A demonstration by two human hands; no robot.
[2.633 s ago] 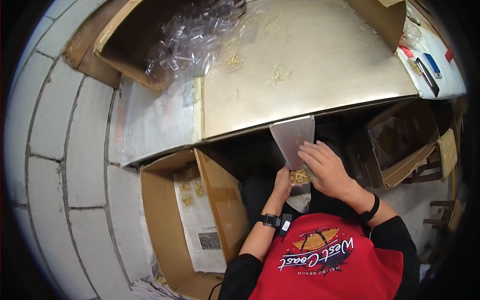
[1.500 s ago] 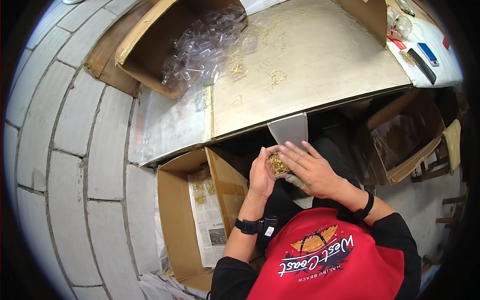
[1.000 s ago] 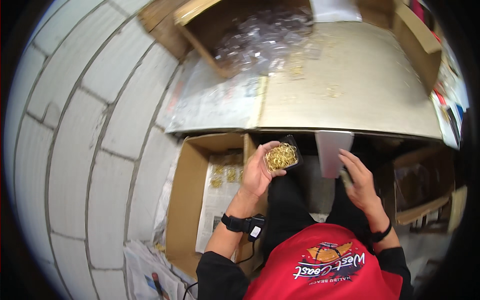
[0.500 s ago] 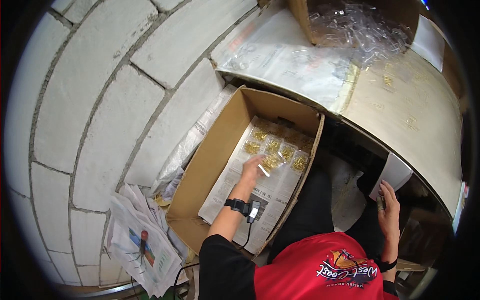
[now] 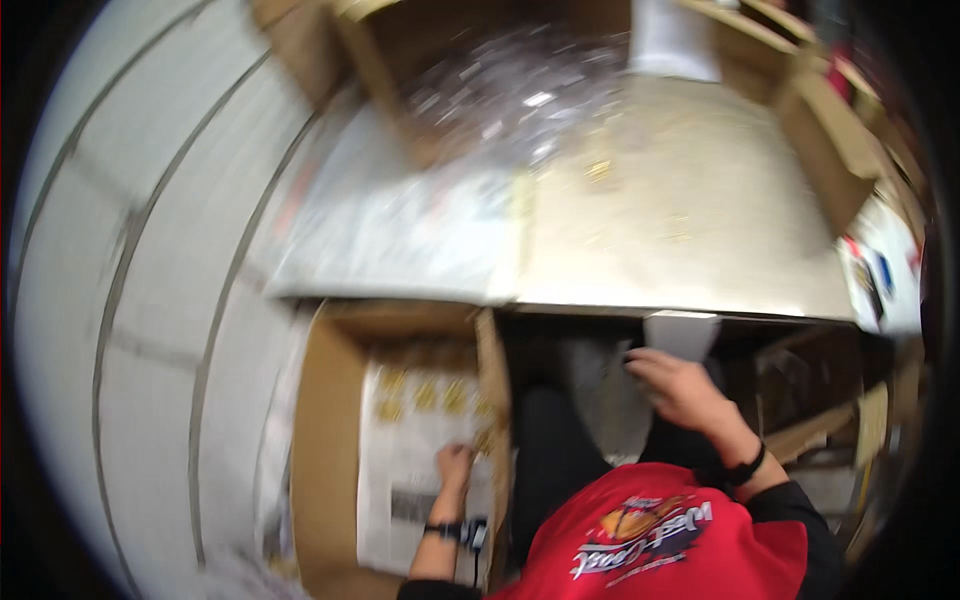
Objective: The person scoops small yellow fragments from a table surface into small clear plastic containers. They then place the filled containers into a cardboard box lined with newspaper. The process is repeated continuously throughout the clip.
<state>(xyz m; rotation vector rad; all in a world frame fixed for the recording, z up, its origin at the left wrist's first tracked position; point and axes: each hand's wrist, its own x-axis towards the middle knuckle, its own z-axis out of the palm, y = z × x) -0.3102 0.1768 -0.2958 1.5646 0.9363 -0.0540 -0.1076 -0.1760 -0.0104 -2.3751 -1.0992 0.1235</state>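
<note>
My left hand (image 5: 455,465) is down inside a cardboard box (image 5: 325,440), blurred, with its fingers curled together. Whether anything is between them I cannot make out. Right beside its fingertips lies a clear packet of small gold-coloured pieces (image 5: 485,440). Several more such packets (image 5: 425,395) sit in rows toward the far end, on newspaper (image 5: 385,490) lining the box. My right hand (image 5: 685,390) hovers over my lap, fingers stretched out and apart, holding nothing. Just past its fingers, a white sheet (image 5: 682,335) hangs at the table's front edge.
Beyond the box stands a table (image 5: 700,265) with loose gold pieces (image 5: 600,170) on it. A tipped carton (image 5: 390,90) there spills clear plastic pieces (image 5: 510,90). A block wall (image 5: 160,300) rises on the left, and more cardboard (image 5: 825,145) stands at the far right.
My view has swung to the right and blurred. The packet that was in my left hand now appears beside its fingertips. My right hand has moved off the white sheet.
</note>
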